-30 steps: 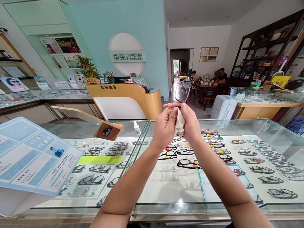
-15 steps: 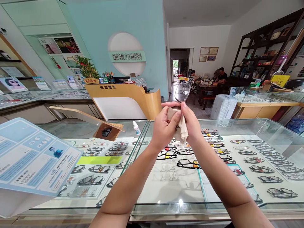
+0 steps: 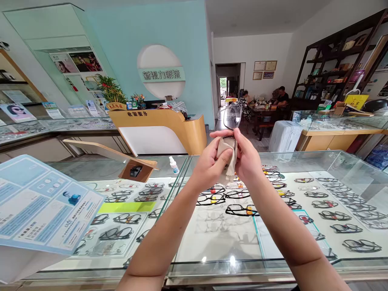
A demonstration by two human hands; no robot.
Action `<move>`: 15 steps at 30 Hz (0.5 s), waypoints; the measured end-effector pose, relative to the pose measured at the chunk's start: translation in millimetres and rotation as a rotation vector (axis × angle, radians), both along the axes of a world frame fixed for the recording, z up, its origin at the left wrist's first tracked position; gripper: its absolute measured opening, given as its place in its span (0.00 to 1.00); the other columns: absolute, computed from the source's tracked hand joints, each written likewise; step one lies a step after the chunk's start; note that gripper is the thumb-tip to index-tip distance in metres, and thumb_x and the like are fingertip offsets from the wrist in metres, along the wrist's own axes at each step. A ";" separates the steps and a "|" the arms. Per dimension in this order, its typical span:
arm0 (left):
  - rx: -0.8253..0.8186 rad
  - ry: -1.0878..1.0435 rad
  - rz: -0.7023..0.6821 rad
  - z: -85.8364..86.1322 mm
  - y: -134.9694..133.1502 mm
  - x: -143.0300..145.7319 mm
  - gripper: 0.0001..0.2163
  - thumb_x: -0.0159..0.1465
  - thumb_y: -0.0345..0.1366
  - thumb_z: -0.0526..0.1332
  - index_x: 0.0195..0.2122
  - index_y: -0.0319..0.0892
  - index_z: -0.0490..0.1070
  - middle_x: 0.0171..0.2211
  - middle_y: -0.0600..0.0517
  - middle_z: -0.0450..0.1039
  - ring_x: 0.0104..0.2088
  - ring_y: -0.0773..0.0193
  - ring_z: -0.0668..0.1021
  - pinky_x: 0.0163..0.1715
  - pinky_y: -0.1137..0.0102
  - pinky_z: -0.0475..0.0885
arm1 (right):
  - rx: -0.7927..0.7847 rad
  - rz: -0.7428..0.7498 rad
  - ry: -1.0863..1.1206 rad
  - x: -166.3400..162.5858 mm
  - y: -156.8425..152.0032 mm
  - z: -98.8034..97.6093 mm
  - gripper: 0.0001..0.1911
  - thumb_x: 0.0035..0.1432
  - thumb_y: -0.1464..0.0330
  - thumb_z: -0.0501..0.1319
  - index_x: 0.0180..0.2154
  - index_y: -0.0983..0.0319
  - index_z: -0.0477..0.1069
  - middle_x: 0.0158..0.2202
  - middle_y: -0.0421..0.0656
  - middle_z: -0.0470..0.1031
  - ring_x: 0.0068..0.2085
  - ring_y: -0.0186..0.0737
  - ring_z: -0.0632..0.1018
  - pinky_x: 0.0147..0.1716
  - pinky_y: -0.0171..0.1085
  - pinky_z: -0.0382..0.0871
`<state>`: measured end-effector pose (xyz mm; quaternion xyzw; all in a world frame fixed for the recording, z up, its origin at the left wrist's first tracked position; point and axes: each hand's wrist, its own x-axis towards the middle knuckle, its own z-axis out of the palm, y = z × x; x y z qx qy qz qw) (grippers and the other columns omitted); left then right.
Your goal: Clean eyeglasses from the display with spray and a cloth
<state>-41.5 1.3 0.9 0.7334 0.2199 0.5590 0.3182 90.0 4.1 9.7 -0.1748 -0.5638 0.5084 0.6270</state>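
Both my hands are raised together above the glass counter. My left hand point(image 3: 212, 159) is closed around a beige cleaning cloth point(image 3: 228, 161), its thumb pressing the cloth against one lens. In my right hand point(image 3: 247, 155), a pair of eyeglasses point(image 3: 233, 115) is pinched near the middle of its frame. The other lens points up, clear of the fingers, with a yellow-orange tag at its top. The cloth hides most of the lower lens, and its loose end hangs between my palms.
Rows of eyeglasses point(image 3: 239, 210) lie inside the glass display counter point(image 3: 188, 266). On top stand a small white spray bottle point(image 3: 173, 165), a wooden stand point(image 3: 136, 169) and a blue printed board point(image 3: 45, 202). Beyond are a reception desk point(image 3: 194, 129) and two people seated at a table.
My left fingers and the cloth have shifted slightly over the lower lens, and the cloth's hanging end has moved a little left. The eyeglasses have turned slightly.
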 end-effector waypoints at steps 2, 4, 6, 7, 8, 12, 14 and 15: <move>0.047 -0.016 0.072 -2.7 0.1 2.5 0.24 0.73 0.58 0.68 0.56 0.42 0.76 0.41 0.48 0.81 0.38 0.60 0.80 0.39 0.68 0.77 | -0.004 0.003 0.014 -1.8 -1.2 -0.1 0.31 0.73 0.36 0.59 0.45 0.53 0.87 0.53 0.44 0.87 0.56 0.51 0.84 0.61 0.49 0.79; 0.074 -0.076 0.153 -5.7 -0.7 6.0 0.24 0.74 0.58 0.68 0.56 0.42 0.77 0.39 0.49 0.81 0.35 0.62 0.79 0.36 0.70 0.76 | 0.025 -0.006 0.019 -5.7 -2.7 -1.1 0.30 0.73 0.38 0.60 0.44 0.53 0.87 0.53 0.44 0.87 0.57 0.51 0.84 0.62 0.49 0.78; 0.088 -0.139 0.219 -7.9 -2.0 9.3 0.23 0.75 0.58 0.67 0.53 0.41 0.79 0.36 0.50 0.79 0.32 0.64 0.77 0.33 0.71 0.73 | 0.057 -0.012 0.001 -9.9 -4.3 -2.4 0.28 0.73 0.39 0.61 0.45 0.54 0.86 0.55 0.44 0.87 0.57 0.51 0.84 0.63 0.49 0.78; 0.096 -0.166 0.246 -8.5 -2.6 10.5 0.22 0.75 0.58 0.66 0.51 0.41 0.79 0.34 0.51 0.78 0.31 0.64 0.76 0.32 0.71 0.73 | 0.072 -0.009 -0.009 -11.5 -5.1 -3.0 0.28 0.73 0.39 0.61 0.45 0.54 0.86 0.55 0.44 0.87 0.57 0.51 0.84 0.64 0.49 0.77; 0.105 -0.192 0.269 -8.8 -3.0 11.4 0.22 0.75 0.58 0.66 0.48 0.41 0.80 0.32 0.52 0.76 0.30 0.65 0.76 0.31 0.71 0.72 | 0.085 -0.008 -0.017 -12.7 -5.7 -3.4 0.27 0.73 0.40 0.62 0.45 0.54 0.87 0.55 0.44 0.87 0.57 0.51 0.83 0.64 0.49 0.77; 0.106 -0.258 0.288 -6.8 -1.4 10.0 0.25 0.75 0.62 0.64 0.38 0.42 0.78 0.26 0.54 0.70 0.28 0.65 0.72 0.29 0.71 0.68 | 0.115 -0.016 -0.038 -12.0 -6.5 -3.2 0.25 0.74 0.42 0.62 0.46 0.53 0.88 0.54 0.43 0.87 0.55 0.49 0.83 0.64 0.48 0.76; 0.078 -0.221 0.216 -3.8 1.7 5.9 0.27 0.75 0.64 0.63 0.35 0.42 0.76 0.26 0.54 0.69 0.28 0.66 0.70 0.29 0.70 0.68 | 0.091 -0.011 -0.046 -7.9 -5.0 -2.2 0.25 0.74 0.42 0.62 0.47 0.53 0.88 0.51 0.43 0.87 0.52 0.49 0.84 0.60 0.49 0.78; 0.059 -0.187 0.153 -2.1 3.6 3.1 0.27 0.74 0.64 0.63 0.35 0.42 0.75 0.26 0.55 0.69 0.28 0.66 0.70 0.29 0.71 0.69 | 0.076 -0.016 -0.051 -4.9 -3.6 -1.6 0.25 0.74 0.42 0.62 0.47 0.53 0.88 0.50 0.43 0.87 0.51 0.49 0.84 0.57 0.49 0.79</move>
